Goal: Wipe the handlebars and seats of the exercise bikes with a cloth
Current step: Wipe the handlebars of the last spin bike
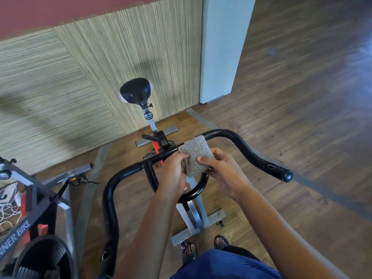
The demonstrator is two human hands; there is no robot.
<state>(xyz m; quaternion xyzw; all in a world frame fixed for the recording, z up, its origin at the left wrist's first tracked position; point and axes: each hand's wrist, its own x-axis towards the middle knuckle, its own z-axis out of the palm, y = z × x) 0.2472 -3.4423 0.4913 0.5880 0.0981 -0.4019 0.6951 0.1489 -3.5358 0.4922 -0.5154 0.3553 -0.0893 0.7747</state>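
Grey speckled cloth (196, 156), black handlebars (237, 137) & seat (135, 90), prob. white-edged.

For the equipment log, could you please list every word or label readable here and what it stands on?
"NNER BIKE": white letters on the grey slanted frame bar at lower left; the start is cut off.
White print on the round black knob on the grey seat post: too small to read.
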